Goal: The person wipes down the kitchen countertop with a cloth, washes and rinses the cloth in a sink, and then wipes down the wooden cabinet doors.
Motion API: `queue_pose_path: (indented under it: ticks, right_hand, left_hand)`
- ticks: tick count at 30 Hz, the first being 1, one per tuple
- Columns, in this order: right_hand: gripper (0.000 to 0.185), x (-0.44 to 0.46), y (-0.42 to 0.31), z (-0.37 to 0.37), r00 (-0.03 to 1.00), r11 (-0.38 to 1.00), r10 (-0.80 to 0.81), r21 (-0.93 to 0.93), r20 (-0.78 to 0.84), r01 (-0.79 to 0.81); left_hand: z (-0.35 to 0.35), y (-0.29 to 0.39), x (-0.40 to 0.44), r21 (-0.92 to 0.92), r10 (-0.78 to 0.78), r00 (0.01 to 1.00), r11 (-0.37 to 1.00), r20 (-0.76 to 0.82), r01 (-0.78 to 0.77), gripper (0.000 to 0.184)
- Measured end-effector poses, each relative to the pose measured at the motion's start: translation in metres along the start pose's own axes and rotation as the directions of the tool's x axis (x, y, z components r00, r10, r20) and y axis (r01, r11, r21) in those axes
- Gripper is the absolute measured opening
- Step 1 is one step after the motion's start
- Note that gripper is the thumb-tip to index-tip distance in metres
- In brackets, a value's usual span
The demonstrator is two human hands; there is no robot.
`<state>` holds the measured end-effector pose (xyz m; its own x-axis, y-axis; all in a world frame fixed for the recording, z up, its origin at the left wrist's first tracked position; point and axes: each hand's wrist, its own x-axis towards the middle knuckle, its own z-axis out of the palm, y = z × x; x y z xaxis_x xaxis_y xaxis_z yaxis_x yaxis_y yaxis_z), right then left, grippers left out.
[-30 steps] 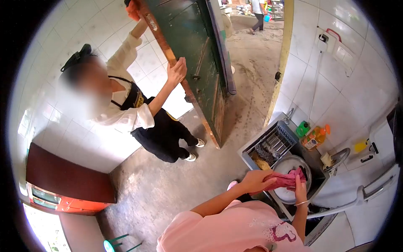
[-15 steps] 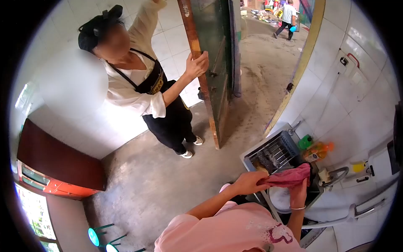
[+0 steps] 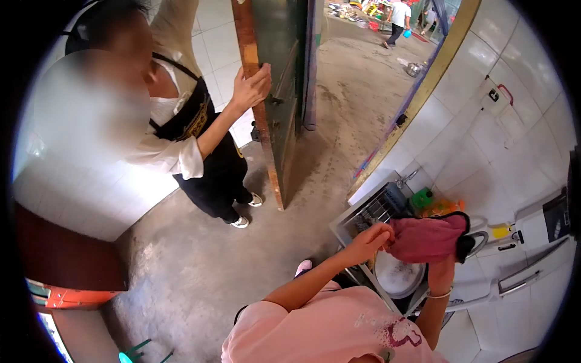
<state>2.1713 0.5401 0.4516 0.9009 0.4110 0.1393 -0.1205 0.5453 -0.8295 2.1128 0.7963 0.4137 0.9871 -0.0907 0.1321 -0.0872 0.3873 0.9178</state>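
Observation:
A dusky red cloth (image 3: 426,238) with a dark edge is stretched between my hands above the sink. My left hand (image 3: 370,241) pinches its left end, with the fingers closed. At the right end my right hand (image 3: 441,273) grips it from below, its fingers mostly covered by the fabric. Beneath the cloth sits a pale round basin (image 3: 396,279) with what looks like suds in it. Beyond my left hand, a wire rack (image 3: 375,209) with dark bristly items lies in the far part of the sink.
A green bottle (image 3: 422,198) and an orange bottle (image 3: 443,208) stand against the tiled wall. A tap (image 3: 407,177) is at the sink's far corner. Across the floor, a person in a dark apron (image 3: 196,115) holds the door (image 3: 266,103). Outside, another person (image 3: 398,21) walks by.
The cloth has gone from bunched to spread out, now draping over my right hand. My view has shifted, so the door and the person holding it appear further left.

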Motion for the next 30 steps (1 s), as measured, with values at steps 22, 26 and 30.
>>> queue_pose_path:
  ticks: [22,26,30]
  right_hand:
    - [0.028,0.007,0.053,0.087,0.924,0.694,0.317,-0.611,-0.216,-0.381]
    - [0.033,0.018,0.047,0.093,0.921,0.779,0.283,-0.496,-0.267,-0.383]
    - [0.044,0.033,0.043,0.106,0.955,0.937,0.223,-0.229,-0.196,-0.266]
  left_hand:
    - [-0.027,-0.013,0.038,-0.678,-0.129,0.979,0.707,0.157,0.202,0.039]
    - [-0.024,-0.013,0.046,-0.614,-0.110,0.990,0.777,0.087,0.141,0.038]
    - [-0.012,-0.017,0.039,-0.575,-0.092,0.995,0.812,0.040,0.098,0.037]
